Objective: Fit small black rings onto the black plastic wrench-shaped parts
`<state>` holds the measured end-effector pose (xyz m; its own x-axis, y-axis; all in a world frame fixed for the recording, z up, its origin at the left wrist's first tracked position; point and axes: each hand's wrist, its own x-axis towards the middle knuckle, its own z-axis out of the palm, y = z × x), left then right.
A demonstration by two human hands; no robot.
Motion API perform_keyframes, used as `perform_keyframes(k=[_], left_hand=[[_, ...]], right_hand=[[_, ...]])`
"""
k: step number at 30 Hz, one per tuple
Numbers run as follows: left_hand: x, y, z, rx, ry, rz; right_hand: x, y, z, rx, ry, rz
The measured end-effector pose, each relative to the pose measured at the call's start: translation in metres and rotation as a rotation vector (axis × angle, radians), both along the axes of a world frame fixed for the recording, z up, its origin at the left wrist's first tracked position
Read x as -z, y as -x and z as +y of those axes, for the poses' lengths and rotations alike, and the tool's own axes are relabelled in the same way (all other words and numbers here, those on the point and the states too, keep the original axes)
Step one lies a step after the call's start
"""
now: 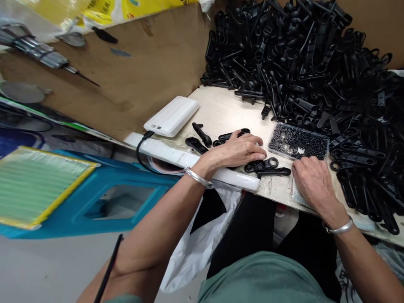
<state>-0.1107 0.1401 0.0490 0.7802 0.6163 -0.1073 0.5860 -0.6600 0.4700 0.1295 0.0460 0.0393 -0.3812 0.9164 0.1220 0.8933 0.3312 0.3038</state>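
Note:
My left hand [240, 150] lies palm down over a few loose black plastic parts [267, 167] at the table's front edge, its fingers stretched flat and pressing on them. My right hand [311, 181] rests knuckles up on the tabletop just below a clear shallow tray of tiny black pieces [298, 142]. Its fingertips are curled under near the tray's front edge, and what they hold, if anything, is hidden. Both wrists wear a silver bangle.
A big heap of black plastic parts [315, 63] fills the table's back and right. A white power bank [172, 115] with a black cable lies at the left corner. Brown cardboard [139, 75] lines the wall. A blue stool [104, 198] and a white bag [202, 240] stand below.

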Motion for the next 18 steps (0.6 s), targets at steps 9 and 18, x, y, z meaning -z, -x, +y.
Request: perform_keyframes(k=[9,18], left_hand=[[0.008,-0.025,-0.015,-0.177,-0.094,-0.076],[0.004,-0.038,-0.059,-0.211,-0.419,-0.244]], right_hand=[[0.002,-0.026,-0.012,-0.038,-0.049,0.478],[-0.001,-0.039,-0.036,0.203,0.175,1.09]])
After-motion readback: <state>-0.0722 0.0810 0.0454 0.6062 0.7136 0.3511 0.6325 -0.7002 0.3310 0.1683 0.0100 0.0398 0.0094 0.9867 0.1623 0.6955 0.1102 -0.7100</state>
